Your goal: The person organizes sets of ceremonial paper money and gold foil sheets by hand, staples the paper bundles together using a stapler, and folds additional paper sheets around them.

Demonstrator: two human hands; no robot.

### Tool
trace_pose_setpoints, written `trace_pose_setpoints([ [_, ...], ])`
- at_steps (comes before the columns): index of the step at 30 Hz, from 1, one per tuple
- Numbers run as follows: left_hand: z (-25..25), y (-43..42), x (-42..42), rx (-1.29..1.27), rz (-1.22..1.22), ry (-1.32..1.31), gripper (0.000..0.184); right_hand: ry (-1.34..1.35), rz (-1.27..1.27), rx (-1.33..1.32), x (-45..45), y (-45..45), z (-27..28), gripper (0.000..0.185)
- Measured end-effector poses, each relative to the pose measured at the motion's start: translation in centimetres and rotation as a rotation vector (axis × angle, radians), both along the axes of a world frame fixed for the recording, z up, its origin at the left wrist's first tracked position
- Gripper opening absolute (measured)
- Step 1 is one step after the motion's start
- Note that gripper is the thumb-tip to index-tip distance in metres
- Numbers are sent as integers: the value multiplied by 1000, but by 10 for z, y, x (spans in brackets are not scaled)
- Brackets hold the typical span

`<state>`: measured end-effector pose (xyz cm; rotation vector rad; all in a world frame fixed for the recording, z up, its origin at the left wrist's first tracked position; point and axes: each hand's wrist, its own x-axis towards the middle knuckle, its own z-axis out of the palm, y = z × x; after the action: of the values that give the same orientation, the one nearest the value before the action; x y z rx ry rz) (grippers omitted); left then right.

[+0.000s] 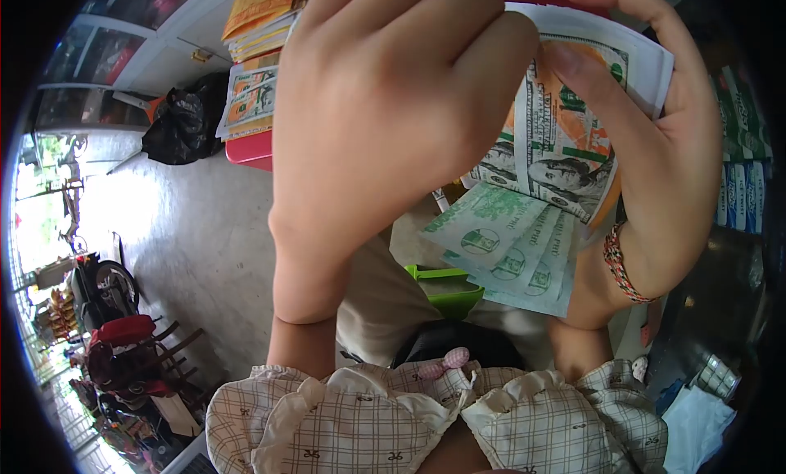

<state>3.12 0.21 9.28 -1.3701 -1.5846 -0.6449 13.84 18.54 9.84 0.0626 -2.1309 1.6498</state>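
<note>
Starting far left, looking at glass-fronted cabinets [90,52] up top with some reddish stuff inside, too blurry to make out. Below that, a parked motorbike [106,286] on its side in this view, lol. Next along, a black plastic bag [184,126] on the floor, all bunched up, contents hidden. Then a red tray or tabletop [250,151] (can't tell which) under a stack of printed paper [251,97], with orange-yellow packs [260,20] piled by the top. Moving over, a left hand [393,97] curled up, back toward the camera and overlapping the bundle's left edge; fingertips hidden, so can't tell if pinching anything. Lower down, bright green plastic [450,298] between the knees, partly covered. Now the main thing: a bundle of dollar-print paper [565,122] up high in front of the chest, against a white backing or sleeve [652,56], with green slips [516,245] fanned out below. Pinched by the right hand [667,171], thumb pressed on the front, fingers around behind. Also wearing a braided bracelet [624,265] on that wrist. Far right, green boxes [741,114] and blue-and-white boxes [741,197] in rows, contents not visible.
</note>
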Motion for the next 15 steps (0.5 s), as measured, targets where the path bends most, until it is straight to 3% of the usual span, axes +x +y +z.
trace_pose_setpoints([
  [4, 6, -7, -1, -11, -61, -17, 19, 5, -56, -29, -13, -54, 11, 34],
  [15, -9, 6, -12, 27, -126, -97, 19, -15, -105, -38, -26, -44, 2, 34],
])
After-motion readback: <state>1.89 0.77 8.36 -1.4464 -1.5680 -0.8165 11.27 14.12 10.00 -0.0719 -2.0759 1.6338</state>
